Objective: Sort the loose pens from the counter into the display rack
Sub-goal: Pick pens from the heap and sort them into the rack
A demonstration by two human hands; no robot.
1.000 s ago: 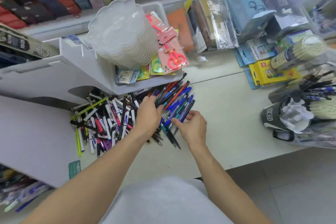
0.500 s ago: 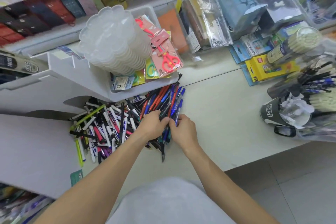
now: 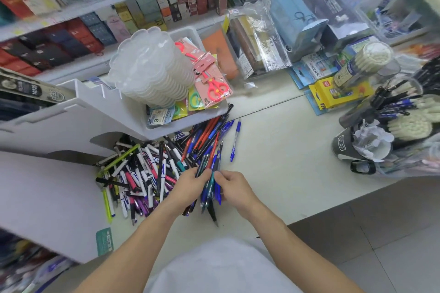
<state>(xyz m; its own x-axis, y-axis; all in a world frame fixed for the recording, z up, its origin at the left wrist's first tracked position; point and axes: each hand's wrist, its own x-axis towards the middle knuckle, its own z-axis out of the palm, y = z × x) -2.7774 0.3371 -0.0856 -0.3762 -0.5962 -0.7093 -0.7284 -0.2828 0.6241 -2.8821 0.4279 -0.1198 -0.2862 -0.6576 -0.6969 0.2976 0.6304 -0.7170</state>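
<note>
A bunch of pens [image 3: 209, 188] is gripped between left hand [image 3: 188, 188] and right hand [image 3: 234, 189], fingers curled round it, above the counter [image 3: 285, 169] beside the loose pile [image 3: 142, 173]. One blue pen [image 3: 235, 140] lies apart.

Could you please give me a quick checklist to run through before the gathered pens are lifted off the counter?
1. Left hand grips the bundle of pens: ok.
2. Right hand pinches the same bundle: ok.
3. Bundle ends squared up: not ok, tips fan out unevenly.
4. All same-type pens collected: not ok, one blue pen lies apart.
5. Free slot in the white display rack: cannot tell.
</note>
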